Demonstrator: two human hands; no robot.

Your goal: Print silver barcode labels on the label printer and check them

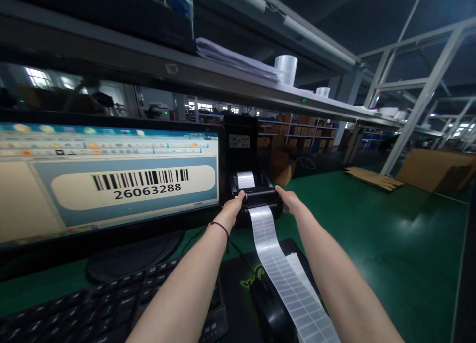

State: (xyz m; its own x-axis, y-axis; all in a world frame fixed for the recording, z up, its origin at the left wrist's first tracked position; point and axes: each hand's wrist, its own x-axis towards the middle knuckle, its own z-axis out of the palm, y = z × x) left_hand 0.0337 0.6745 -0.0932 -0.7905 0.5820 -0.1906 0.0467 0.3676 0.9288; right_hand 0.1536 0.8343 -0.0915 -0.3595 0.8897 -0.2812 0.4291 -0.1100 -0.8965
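The label printer (253,197) is being held at both sides where it is standing at the back of the green tabletop (372,234), just right of the monitor (111,179). The left hand (233,207) is being pressed to its front left corner, fingers curled together on the casing. The right hand (289,200) is being laid on the right edge, fingers fairly straight and touching, though whether a grip is being taken there cannot be told. The lid appears to be standing open, with the label roll (245,179) sitting in the bay. A long label strip (275,263) is being let out of the front slot, trailing toward the viewer over the mouse pad (238,293) and across the mouse (273,313). A barcode numbered 26063288 is being displayed on the monitor, and the keyboard (92,308) is lying untouched below it. By the look of it, the printer is being steadied or its cover handled while the strip is hanging out. For the next move, even pressure from both sides is being called for, with the strip being kept straight in the slot so that nothing is being pinched or skewed.
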